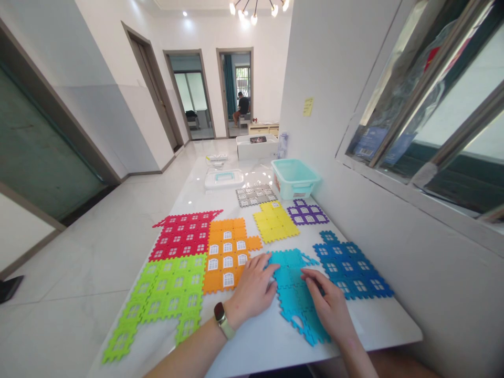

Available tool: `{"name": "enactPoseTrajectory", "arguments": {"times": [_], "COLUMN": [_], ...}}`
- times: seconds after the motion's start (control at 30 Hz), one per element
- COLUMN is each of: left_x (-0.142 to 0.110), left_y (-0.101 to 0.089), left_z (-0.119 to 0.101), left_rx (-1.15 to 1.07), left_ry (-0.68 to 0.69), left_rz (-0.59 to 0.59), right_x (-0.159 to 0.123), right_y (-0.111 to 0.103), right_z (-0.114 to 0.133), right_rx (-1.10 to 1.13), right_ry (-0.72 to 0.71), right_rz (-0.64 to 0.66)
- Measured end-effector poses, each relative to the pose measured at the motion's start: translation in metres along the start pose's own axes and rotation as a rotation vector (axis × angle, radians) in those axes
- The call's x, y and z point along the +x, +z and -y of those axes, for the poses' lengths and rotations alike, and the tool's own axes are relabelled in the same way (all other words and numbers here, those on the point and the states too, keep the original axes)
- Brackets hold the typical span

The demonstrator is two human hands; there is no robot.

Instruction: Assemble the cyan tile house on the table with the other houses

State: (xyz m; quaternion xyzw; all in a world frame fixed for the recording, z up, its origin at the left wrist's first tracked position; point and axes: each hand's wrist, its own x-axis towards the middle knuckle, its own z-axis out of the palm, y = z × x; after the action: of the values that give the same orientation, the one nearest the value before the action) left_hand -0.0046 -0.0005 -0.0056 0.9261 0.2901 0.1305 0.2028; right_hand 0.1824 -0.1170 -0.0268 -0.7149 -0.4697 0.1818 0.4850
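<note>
A cyan panel of interlocking plastic tiles (293,294) lies on the table in front of me, with notched edges and an arched piece near its lower end. My left hand (255,281), a watch on its wrist, rests at the panel's left edge; its fingers are spread and the fingertips touch the tiles. Over the right edge is my right hand (333,304), thumb and index finger close together on the cyan tiles, the other fingers curled and partly hidden. Just left of my left hand lies an orange panel (236,231) with white window inserts.
Around lie red (183,233), lime green (167,286), yellow (275,223), purple (307,212), grey (255,196) and blue (350,268) tile panels. Farther back are a mint bin (297,181), its lid (224,179) and a white box (255,149). A wall borders the right side; a person (243,105) sits beyond a doorway.
</note>
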Motion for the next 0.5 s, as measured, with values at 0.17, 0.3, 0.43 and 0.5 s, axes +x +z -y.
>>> {"name": "enactPoseTrajectory", "arguments": {"times": [0.17,0.3,0.43,0.5], "left_x": [-0.0002,-0.0002,-0.0004,-0.0004], "left_y": [0.0,-0.0005,-0.0008,-0.0008], "left_z": [0.0002,-0.0003,-0.0004,-0.0003], "left_rx": [0.002,0.003,-0.003,-0.004], "left_ry": [0.0,0.003,0.003,0.003], "left_rz": [0.004,0.005,0.008,0.007], "right_x": [0.0004,0.0006,0.0005,0.0004], "right_y": [-0.0005,-0.0005,-0.0001,0.0], "right_z": [0.0002,0.0005,0.0005,0.0002], "right_rx": [-0.01,-0.009,-0.004,-0.002], "right_ry": [-0.004,-0.011,-0.013,-0.008], "right_rz": [-0.008,-0.011,-0.014,-0.01]}}
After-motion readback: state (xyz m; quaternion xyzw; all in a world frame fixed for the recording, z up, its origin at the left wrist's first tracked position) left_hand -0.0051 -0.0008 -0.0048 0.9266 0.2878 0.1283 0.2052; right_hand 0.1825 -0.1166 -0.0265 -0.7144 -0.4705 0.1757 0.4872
